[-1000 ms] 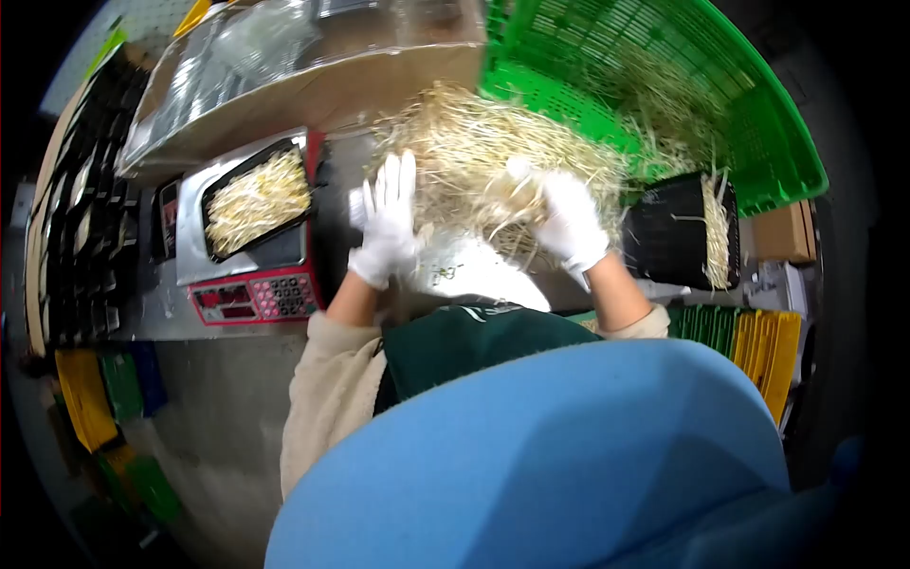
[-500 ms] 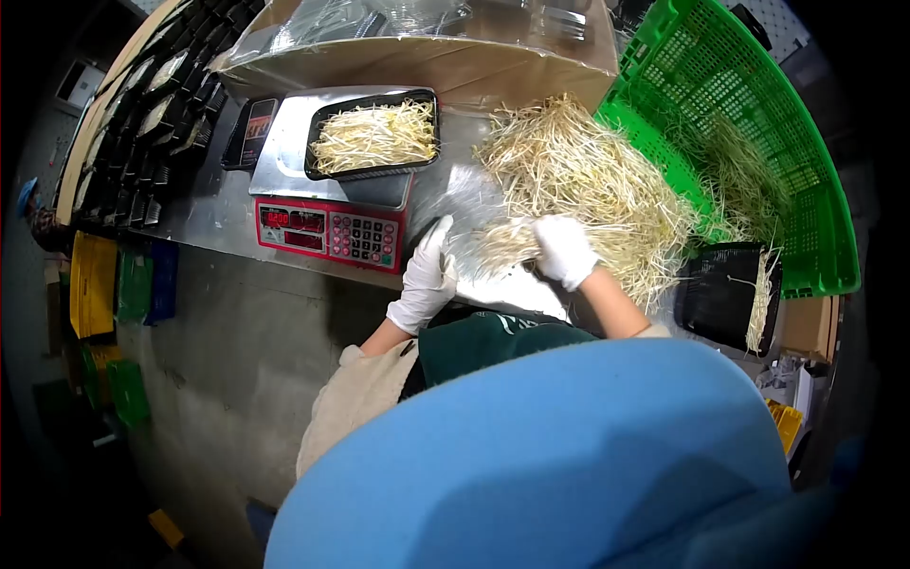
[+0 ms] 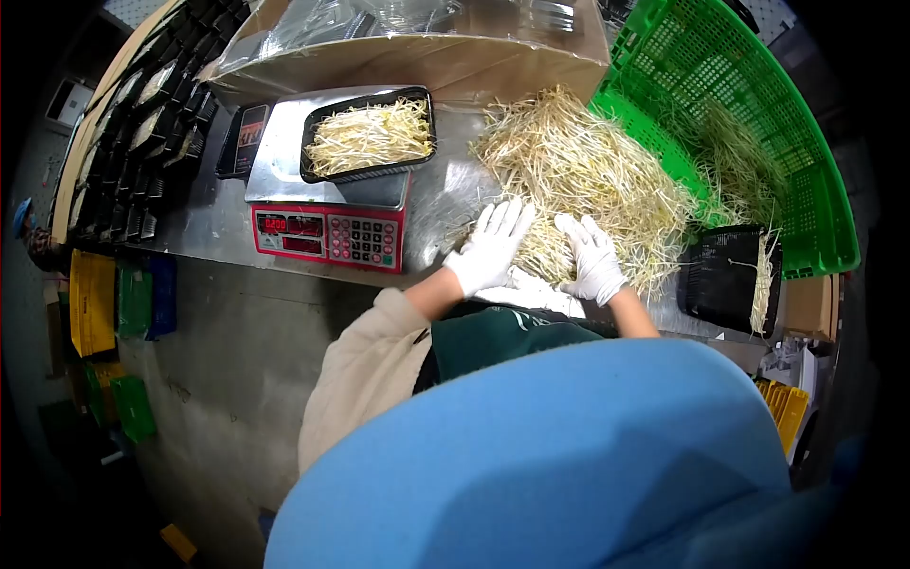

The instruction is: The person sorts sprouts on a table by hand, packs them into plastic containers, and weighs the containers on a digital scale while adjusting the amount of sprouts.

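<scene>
A large heap of pale bean sprouts (image 3: 588,161) lies on the metal table (image 3: 445,223). My left hand (image 3: 490,248), in a white glove, rests on the near left edge of the sprouts with its fingers stretched out. To its right, my right hand (image 3: 592,261), gloved too, lies open against the near side of the heap. Some sprouts lie between the two hands. Left of the heap, a black tray (image 3: 305,152) full of sprouts sits on a scale (image 3: 330,237) with a red front and lit digits.
Behind the scale stands a cardboard box (image 3: 408,68) of clear plastic trays. A green crate (image 3: 823,190) holding sprouts is at the right, beside a black container (image 3: 716,275). Stacked black trays (image 3: 156,133) fill the left side. A person (image 3: 36,242) is at the far left.
My left hand has moved right and forward onto the sprouts, fingers now stretched. My right hand has shifted slightly right and opened from a closed shape. The view, swung right earlier, now looks nearly steady.
</scene>
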A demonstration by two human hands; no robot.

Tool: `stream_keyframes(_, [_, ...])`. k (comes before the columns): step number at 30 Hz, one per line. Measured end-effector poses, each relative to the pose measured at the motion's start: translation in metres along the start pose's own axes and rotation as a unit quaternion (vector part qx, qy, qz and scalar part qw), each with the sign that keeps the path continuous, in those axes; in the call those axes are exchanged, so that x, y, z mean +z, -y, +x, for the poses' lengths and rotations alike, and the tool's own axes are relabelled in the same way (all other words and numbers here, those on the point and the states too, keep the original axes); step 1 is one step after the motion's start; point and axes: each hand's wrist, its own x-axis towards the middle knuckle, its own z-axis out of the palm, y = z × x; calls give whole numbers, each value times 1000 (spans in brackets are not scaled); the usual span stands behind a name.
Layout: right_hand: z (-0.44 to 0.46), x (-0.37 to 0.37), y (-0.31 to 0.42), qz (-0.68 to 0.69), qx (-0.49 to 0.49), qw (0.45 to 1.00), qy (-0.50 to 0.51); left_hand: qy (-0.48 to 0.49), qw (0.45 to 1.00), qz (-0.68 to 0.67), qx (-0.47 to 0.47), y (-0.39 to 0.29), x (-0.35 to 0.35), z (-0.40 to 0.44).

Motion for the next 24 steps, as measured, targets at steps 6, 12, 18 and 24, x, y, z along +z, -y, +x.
stream_keyframes(6, [18, 2, -11, -12, 78, 996, -41, 4, 999, 51, -9, 20, 35, 44])
stream_keyframes(12, [-3, -12, -23, -24, 68, 997, -36, -81, 995, 44, 38, 14, 35, 42])
stream_keyframes(18, [-76, 5, -104, 112, 230, 952, -167, -67, 991, 81, 85, 49, 15, 0])
stream_keyframes(24, [-86, -35, -98, -23, 287, 957, -13, -116, 989, -35, -81, 42, -15, -17])
